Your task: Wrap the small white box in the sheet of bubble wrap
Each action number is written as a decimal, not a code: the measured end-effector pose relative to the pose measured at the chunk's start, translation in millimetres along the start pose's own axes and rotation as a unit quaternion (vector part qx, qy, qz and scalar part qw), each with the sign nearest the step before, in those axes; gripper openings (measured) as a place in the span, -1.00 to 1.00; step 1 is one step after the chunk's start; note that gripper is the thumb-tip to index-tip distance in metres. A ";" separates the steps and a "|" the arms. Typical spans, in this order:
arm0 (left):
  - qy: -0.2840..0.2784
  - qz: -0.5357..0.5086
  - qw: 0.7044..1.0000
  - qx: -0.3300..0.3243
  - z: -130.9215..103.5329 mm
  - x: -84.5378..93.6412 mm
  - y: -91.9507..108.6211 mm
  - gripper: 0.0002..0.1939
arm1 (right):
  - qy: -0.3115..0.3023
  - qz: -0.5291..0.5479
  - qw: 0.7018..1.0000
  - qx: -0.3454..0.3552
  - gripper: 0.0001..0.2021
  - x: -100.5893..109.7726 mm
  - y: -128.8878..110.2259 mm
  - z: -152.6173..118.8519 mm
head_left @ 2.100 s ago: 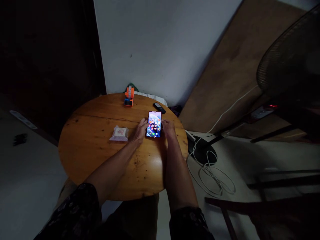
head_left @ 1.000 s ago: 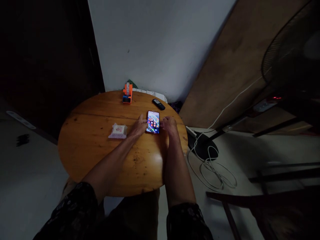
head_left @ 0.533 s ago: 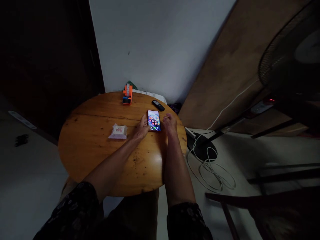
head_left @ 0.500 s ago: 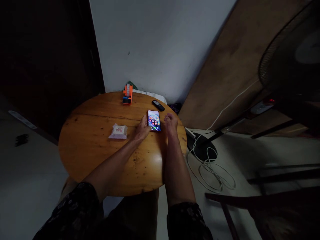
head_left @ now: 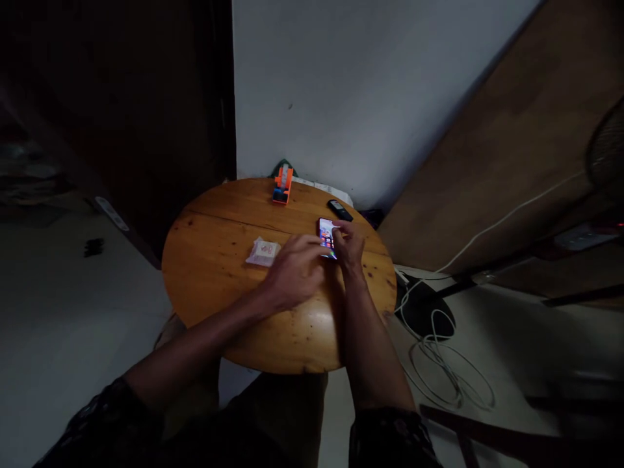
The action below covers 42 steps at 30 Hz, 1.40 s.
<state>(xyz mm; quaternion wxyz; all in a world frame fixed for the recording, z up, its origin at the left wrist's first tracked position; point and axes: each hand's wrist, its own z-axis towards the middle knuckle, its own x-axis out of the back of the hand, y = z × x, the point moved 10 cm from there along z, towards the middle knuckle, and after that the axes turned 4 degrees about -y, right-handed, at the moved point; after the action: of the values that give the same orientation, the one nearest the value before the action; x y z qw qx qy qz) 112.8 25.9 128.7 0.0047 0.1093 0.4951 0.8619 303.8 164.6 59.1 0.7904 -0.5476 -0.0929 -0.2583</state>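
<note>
A phone point(head_left: 327, 238) with a lit screen lies on the round wooden table point(head_left: 209, 260). My left hand point(head_left: 296, 272) hovers at the phone's lower left, palm down, fingers apart and holding nothing. At the phone's right edge is my right hand point(head_left: 350, 246), its thumb and fingers partly over the screen; whether it grips the phone cannot be made out. Left of my left hand sits a small box in clear bubble wrap point(head_left: 263, 251). An orange tape dispenser point(head_left: 283, 184) stands near the table's back edge, and a black handset point(head_left: 340, 210) lies behind the phone.
A white wall point(head_left: 331, 84) rises behind the table. On the floor to the right are a coiled white cable point(head_left: 446, 364) and a dark round stand base point(head_left: 429, 309). Part of a fan point(head_left: 607, 146) shows at the right edge, dark furniture point(head_left: 487, 435) at the lower right.
The view has swung left, so the table appears further right. My left hand has come off the phone's left side and risen. My right hand has moved in over the phone's right edge.
</note>
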 end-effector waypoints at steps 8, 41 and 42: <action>0.103 0.258 0.945 0.175 -43.6 127.5 -94.8 -0.56 | -0.317 0.075 0.942 0.083 -0.70 -98.3 -68.8 -38.9; 0.069 0.158 0.972 0.157 -42.2 93.5 -127.2 -0.26 | -0.249 0.182 0.946 0.102 -0.71 -107.7 -102.3 -58.9; 0.060 0.144 0.975 0.157 -42.1 91.3 -128.2 -0.24 | -0.246 0.181 0.945 0.115 -0.72 -103.8 -107.6 -59.5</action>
<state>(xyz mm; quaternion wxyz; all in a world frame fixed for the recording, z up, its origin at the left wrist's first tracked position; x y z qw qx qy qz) 2.8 65.9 15.5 -0.1666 0.1275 0.6023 0.7702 152.7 113.3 79.7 0.8339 -0.5074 -0.2125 0.0446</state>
